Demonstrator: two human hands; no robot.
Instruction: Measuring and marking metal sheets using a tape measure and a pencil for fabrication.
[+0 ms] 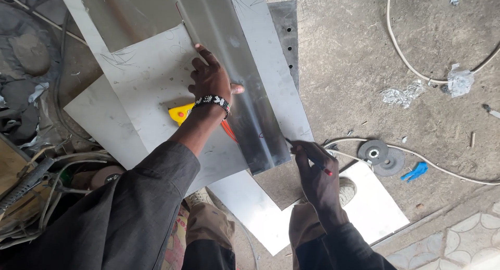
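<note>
— where are your hands right now?

— my left hand (211, 85) lies flat, fingers spread, pressing down on a long bent strip of sheet metal (237, 93). it grips nothing, just pins the strip. my right hand (317, 179) is closed around a slim marker (312, 158) with a red end, its tip touching the near corner of that same strip.

— which way does the strip run?

— its long axis goes from the far left, up by the top of the view, down toward me and to the right, ending just beside my right hand. so the right hand is at the near end and the left hand sits about midway along, on its left edge.

— what is it lying on?

— a stack of flat grey metal sheets (140, 77) on the concrete floor (364, 56), no counter here. the strip is smooth and shiny, with a fold along its length; the sheets under it are duller and scribbled with marks. a darker plate (285, 28) with a row of holes shows past the strip's right side.

— anything else close by?

— a yellow tool (180, 114) peeks out under my left wrist, which wears a black and white beaded bracelet (212, 102). to the right lie two grey grinding discs (381, 155), a blue plastic clip (415, 171), a white cable (416, 72) and crumpled bits of foil (401, 96).
</note>
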